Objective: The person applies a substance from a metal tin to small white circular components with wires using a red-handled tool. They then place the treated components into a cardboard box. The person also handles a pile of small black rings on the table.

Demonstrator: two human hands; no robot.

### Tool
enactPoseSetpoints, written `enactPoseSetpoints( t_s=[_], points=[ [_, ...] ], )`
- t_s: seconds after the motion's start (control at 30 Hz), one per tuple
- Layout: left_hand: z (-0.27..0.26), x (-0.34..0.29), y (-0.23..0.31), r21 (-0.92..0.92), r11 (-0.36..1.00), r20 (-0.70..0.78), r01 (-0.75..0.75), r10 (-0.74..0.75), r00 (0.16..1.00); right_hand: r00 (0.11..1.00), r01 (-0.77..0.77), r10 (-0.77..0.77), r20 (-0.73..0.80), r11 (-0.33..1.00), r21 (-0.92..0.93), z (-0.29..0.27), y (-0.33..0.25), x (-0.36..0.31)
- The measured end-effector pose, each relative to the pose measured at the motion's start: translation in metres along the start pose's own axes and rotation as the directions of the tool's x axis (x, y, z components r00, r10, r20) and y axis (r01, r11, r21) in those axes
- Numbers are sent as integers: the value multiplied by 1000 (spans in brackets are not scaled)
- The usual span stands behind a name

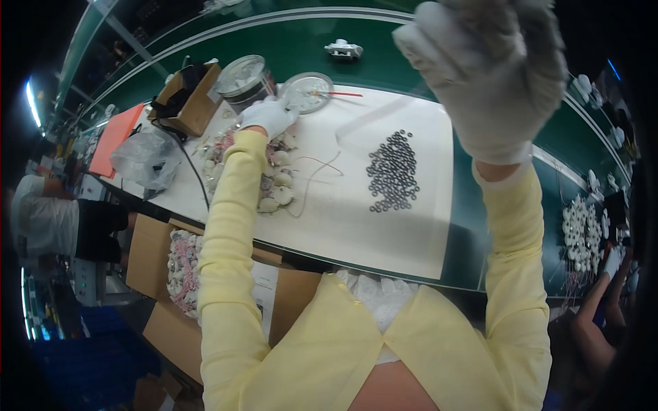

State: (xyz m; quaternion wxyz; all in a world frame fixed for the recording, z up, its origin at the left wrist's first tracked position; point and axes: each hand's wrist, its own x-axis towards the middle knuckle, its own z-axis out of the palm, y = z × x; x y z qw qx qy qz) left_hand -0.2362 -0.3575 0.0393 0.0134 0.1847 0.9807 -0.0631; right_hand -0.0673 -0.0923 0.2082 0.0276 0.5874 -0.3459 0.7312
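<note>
My left hand point(270, 117), in a white glove, reaches over a pile of round white parts with thin wires point(277, 192). Its fingers are drawn together beside a clear round lid point(308, 93); what they hold, if anything, I cannot make out. My right hand point(490, 82), also gloved in white, is raised high and close, past the right side of the white work sheet point(343, 233). Its fingers bend away and are partly cut off by the upper edge, so their grip is hidden. Many small dark rings point(393, 172) lie spread on the sheet between the hands.
A tub point(245, 82) and a cardboard box with black items point(188, 103) stand at the back left, near a clear plastic bag point(146, 161). A white part point(343, 49) sits on the green conveyor point(295, 48). An open carton point(154, 257) holds more wired parts; other people work at both sides.
</note>
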Motion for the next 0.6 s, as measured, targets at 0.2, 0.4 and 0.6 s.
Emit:
enactPoseSetpoints(
  t_s=[0.2, 0.4, 0.6],
  points=[
    [-12, 1, 18, 64, 997, 90, -36, 31, 995, 856, -181, 179, -484, 983, 43, 47, -99, -82],
    [-14, -23, 26, 14, 995, 123, -101, 99, 987, 620, -493, 349, -702, 870, -3, 71, -143, -170],
    [-21, -61, 37, 73, 964, 129, -255, 244, 961, 184, -982, 243, -952, 77, -170, 82, -151, -241]
  ],
)
